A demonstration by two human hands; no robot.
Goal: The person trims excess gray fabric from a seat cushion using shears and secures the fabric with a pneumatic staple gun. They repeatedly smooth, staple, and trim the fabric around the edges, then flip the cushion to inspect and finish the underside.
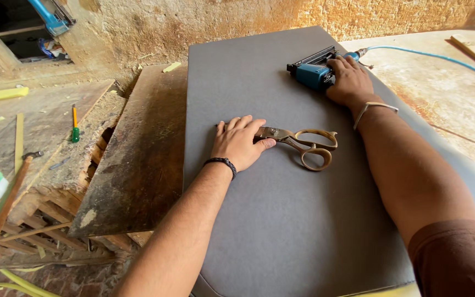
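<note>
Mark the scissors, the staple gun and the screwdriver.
scissors (315, 148): head view, on the brass handle loops.
staple gun (310, 73): head view, on the blue body ahead of the right hand.
screwdriver (75, 132): head view, on the green handle.

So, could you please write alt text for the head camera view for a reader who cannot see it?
A person's left hand rests on the blades of brass-handled scissors lying on a grey padded panel, while the right hand holds a blue staple gun fed by a blue hose. Worn wooden boards lie to the left.
</note>
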